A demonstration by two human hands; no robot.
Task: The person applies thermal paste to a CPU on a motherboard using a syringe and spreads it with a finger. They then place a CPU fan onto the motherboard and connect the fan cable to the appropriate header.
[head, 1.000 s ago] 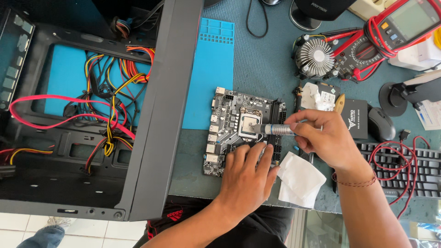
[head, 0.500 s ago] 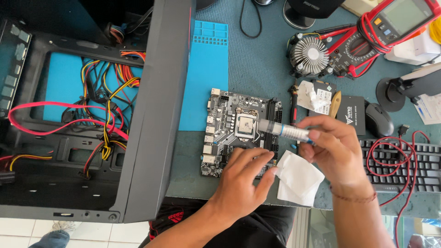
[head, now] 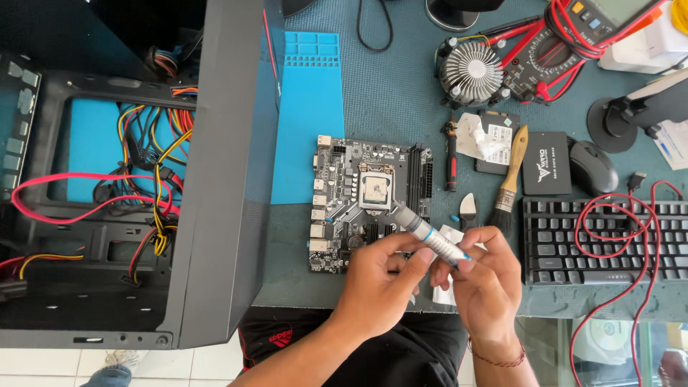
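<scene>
You are holding the syringe [head: 428, 235] in both hands over the board [head: 369, 197], its tip just beside the chip [head: 375, 190]. Your right hand [head: 486, 283] is pinching the plunger end; your left hand [head: 378, 278] is closing its grip on the barrel. The chip is looking bare, though glare may be hiding paste. The cooler [head: 469, 72] is lying apart on the worktop [head: 401, 100], not yet mounted.

The motherboard [head: 370, 203] lies on the tabletop [head: 401, 93]; the open computer case [head: 136, 179] stands to its left; the cooler fan [head: 471, 70] sits behind and right of it; brush [head: 509, 179], mouse [head: 593, 166] and keyboard [head: 602, 240] lie to its right; both hands' fingers [head: 430, 261] hold a syringe [head: 430, 235] over its near right corner.
</scene>
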